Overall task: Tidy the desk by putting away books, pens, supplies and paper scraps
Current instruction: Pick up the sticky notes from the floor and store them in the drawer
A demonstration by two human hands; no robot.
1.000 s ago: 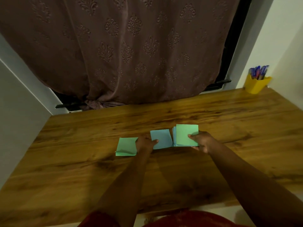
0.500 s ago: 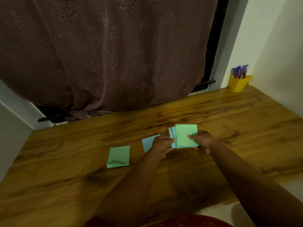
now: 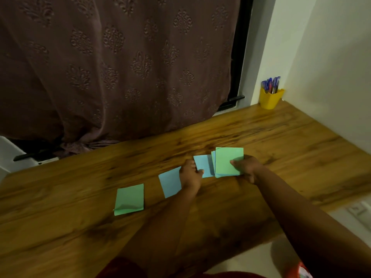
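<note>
A small stack of paper slips [image 3: 226, 159], green on top, is held in my right hand [image 3: 246, 167], thumb across the top slip. My left hand [image 3: 190, 175] pinches a blue slip [image 3: 203, 164] that sticks out from the stack's left side. Another blue slip [image 3: 170, 182] lies flat on the wooden desk [image 3: 261, 141], partly under my left wrist. Further left on the desk rests a green slip [image 3: 129, 198] with a curled lower edge.
A yellow cup [image 3: 270, 98] full of pens stands in the desk's far right corner against the wall. A brown patterned curtain [image 3: 120, 67] hangs behind the desk's back edge. The near desk edge runs diagonally at lower right.
My left hand has left the blue slip lying on the desk and taken hold of another blue slip at the stack. The camera has swung left, shifting everything rightward.
</note>
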